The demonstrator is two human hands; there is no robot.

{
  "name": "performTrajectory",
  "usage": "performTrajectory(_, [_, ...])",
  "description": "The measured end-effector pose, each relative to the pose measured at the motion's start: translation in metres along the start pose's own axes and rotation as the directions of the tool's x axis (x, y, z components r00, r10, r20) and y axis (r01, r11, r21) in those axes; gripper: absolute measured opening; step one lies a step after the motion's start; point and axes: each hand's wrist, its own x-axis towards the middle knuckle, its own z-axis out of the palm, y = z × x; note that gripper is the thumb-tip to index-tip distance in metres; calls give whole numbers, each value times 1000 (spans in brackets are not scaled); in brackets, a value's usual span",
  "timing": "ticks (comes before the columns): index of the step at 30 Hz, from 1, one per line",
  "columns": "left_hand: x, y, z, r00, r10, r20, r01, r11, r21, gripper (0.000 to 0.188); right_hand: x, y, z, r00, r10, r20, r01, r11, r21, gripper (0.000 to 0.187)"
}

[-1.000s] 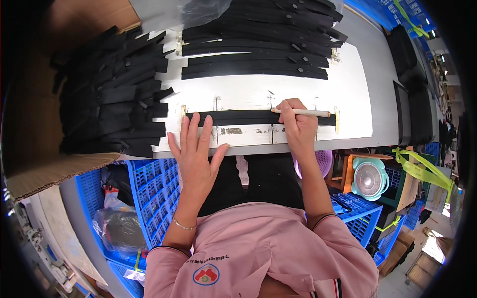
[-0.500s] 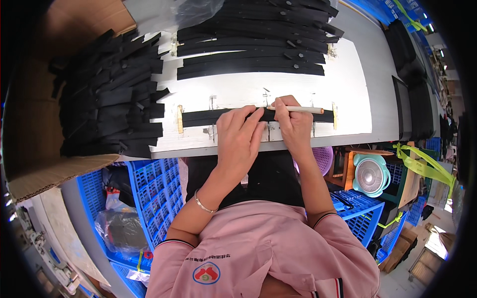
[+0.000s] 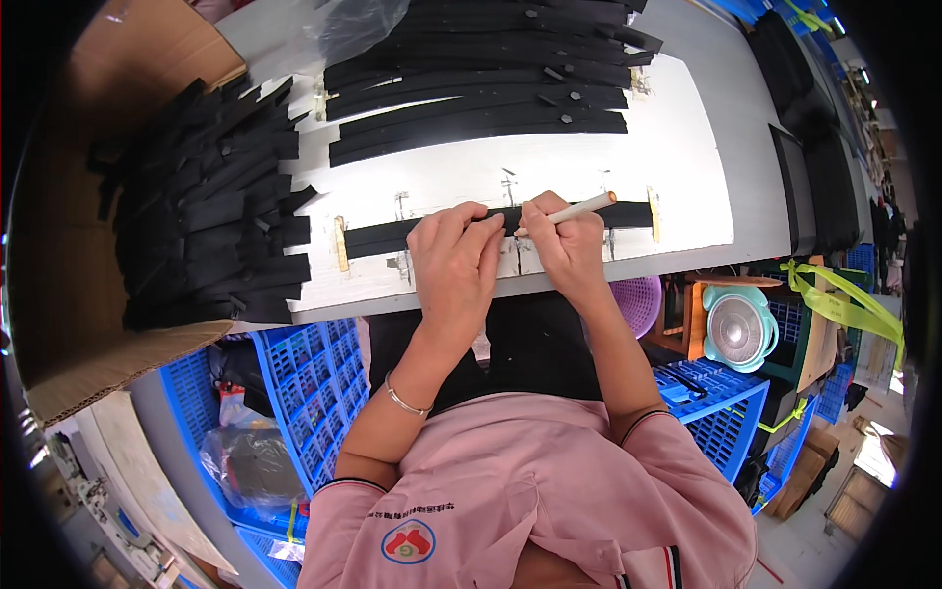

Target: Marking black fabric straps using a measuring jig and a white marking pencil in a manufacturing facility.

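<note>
A long black fabric strip point(image 3: 378, 239) lies crosswise on a white board point(image 3: 677, 147), between two yellowish tape pieces. My left hand point(image 3: 453, 257) rests on the middle of it, fingers somewhat bent and pressing it down. Just to the right, my right hand point(image 3: 569, 245) is closed around a white pen point(image 3: 591, 205). The pen slants up to the right, and its tip is close to the strip's lower edge, beside my left fingertips. Dark marks show on the board above and below the strip.
Several black strips point(image 3: 471, 108) lie in rows farther up the board. A heap of black strips point(image 3: 206, 206) spills from a cardboard box point(image 3: 147, 59) at left. Clear plastic point(image 3: 358, 25) lies at the back. Blue crates point(image 3: 309, 393) and a small teal fan point(image 3: 741, 329) stand below the table edge.
The pen tip has gone from the strip's upper edge to its lower edge, and the pen tilts more steeply. My left fingers have drawn closer together. The whole view has shifted slightly.
</note>
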Motion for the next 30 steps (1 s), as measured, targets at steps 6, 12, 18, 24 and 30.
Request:
performTrajectory(6, [-1, 0, 1, 1000, -3, 23, 4, 1000, -7, 17, -3, 1, -6, 999, -14, 38, 12, 998, 56, 20])
performTrajectory(12, [0, 1, -1, 1000, -1, 31, 1, 1000, 13, 17, -9, 2, -61, 968, 133, -215, -66, 954, 292, 22])
performTrajectory(18, [5, 15, 8, 998, 5, 65, -7, 1000, 31, 15, -6, 33, -88, 925, 285, -252, -244, 953, 181, 28])
performTrajectory(24, [24, 53, 53, 985, 118, 122, -95, 979, -180, 15, -6, 39, -83, 945, 192, -266, -157, 976, 149, 29])
performTrajectory(30, [25, 55, 79, 979, 147, 144, -128, 983, -135, 12, -6, 41, -86, 958, 183, -221, -165, 982, 97, 22])
